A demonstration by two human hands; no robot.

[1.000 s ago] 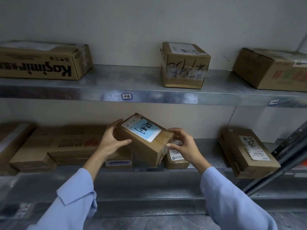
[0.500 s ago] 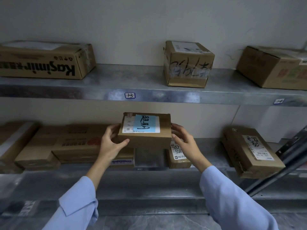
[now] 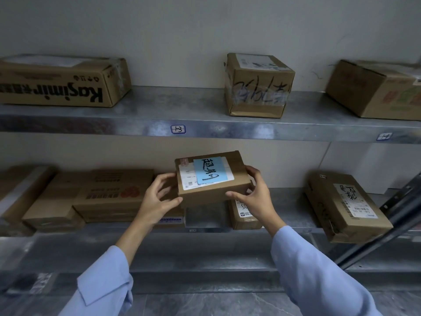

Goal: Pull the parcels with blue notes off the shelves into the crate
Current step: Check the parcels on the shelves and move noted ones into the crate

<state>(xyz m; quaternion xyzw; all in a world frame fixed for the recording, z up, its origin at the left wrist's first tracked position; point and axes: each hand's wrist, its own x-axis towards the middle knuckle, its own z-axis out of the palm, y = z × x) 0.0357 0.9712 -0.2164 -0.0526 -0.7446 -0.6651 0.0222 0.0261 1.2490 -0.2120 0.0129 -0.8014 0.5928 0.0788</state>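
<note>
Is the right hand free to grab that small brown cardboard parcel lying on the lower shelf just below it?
Probably not yet. The right hand and left hand both grip the flat brown cardboard parcel with the blue note. The small brown cardboard parcel lies close below, nothing else blocking it.

Kasimir carton (image 3: 57, 87) far left — scribbled-on box (image 3: 258, 87) well apart.

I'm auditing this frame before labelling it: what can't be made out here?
Head view:
Crate: out of frame.
Small box behind the held parcel: label mostly covered by the parcel and right hand.
Top-right box: cut by the frame edge, print blurred.
Right shelf tag: writing blurred.
</note>
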